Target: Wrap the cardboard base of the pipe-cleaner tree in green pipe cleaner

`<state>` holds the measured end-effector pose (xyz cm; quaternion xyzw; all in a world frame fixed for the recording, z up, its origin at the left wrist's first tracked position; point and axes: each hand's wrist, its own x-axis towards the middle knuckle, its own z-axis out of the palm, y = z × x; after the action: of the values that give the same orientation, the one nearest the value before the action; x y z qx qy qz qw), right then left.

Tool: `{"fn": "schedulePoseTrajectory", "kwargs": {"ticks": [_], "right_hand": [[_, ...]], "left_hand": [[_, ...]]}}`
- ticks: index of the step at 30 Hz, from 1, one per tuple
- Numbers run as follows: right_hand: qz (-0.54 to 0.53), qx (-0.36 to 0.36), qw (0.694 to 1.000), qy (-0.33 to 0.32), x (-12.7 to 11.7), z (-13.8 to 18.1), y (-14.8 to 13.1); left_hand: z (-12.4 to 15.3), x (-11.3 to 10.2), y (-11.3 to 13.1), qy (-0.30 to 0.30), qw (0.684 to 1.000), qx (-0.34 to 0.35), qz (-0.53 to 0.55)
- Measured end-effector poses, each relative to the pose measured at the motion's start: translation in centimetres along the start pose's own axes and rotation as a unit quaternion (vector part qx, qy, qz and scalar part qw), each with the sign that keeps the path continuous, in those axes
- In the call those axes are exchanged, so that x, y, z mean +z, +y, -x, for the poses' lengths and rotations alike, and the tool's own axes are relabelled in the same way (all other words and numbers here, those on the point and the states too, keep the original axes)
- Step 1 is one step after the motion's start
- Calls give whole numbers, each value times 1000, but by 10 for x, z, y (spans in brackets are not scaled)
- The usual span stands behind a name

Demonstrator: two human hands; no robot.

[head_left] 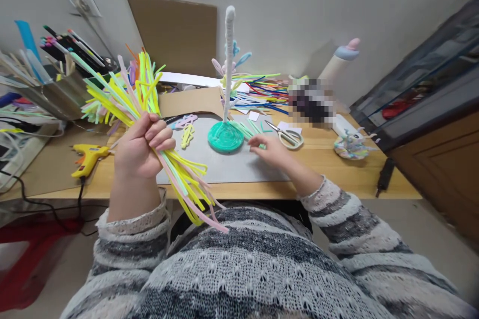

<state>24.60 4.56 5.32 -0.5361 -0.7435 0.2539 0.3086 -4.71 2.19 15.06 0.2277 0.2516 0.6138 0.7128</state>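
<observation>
My left hand [144, 142] is raised over the table's left side, its fingers wrapped round a thick bundle of yellow, mint and pale pink pipe cleaners [183, 179]. The bundle fans out above and below the fist. My right hand [269, 150] is low over the grey mat [194, 169], fingers loosely curled and thumb apart. Just behind its fingers lie several mint green pipe cleaners [245, 128], partly hidden by the hand. Left of them stands a round green base [225, 137] with an upright white wrapped stem [229, 60]. Scissors [288, 137] lie beyond my right hand.
A yellow glue gun [87, 158] with a cord lies at left. Looped pipe-cleaner shapes [187, 135] rest on the mat. Loose coloured pipe cleaners [262, 90] pile up at the back. A cardboard sheet [179, 35] leans against the wall. A small decorated figure [351, 144] sits at right.
</observation>
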Motion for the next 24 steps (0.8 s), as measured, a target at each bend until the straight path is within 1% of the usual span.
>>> {"fn": "schedulePoseTrajectory", "kwargs": {"ticks": [2, 3, 5, 6, 8, 10, 12, 14, 18, 21, 24], "right_hand": [[49, -19, 998, -38, 11, 3, 7], [57, -25, 997, -47, 14, 4, 9], [85, -27, 995, -43, 15, 2, 11], [102, -18, 994, -27, 12, -2, 12], [143, 24, 989, 27, 2, -15, 19], [185, 79, 977, 75, -8, -32, 31], [217, 120, 965, 85, -16, -47, 45], [238, 148, 957, 75, -18, -58, 58], [247, 174, 952, 54, -15, -67, 71], [230, 180, 955, 54, -15, -67, 74], [208, 181, 959, 59, -21, -66, 76]], "left_hand": [[-2, -1, 1, 4, 1000, 3, 1], [-3, -1, 1, 5, 1000, 4, 0], [-4, -3, 0, 10, 1000, 2, -3], [-5, -3, -1, 12, 1000, 1, -3], [-8, -4, -2, 17, 1000, 3, 2], [-10, -4, -3, 24, 1000, 7, 11], [-12, -2, -4, 32, 999, 9, 20], [-13, 0, -6, 39, 999, 7, 27], [-14, -1, -8, 46, 999, 2, 29], [-15, -5, -8, 49, 998, 8, 30], [-16, -7, -7, 52, 998, 7, 36]]}}
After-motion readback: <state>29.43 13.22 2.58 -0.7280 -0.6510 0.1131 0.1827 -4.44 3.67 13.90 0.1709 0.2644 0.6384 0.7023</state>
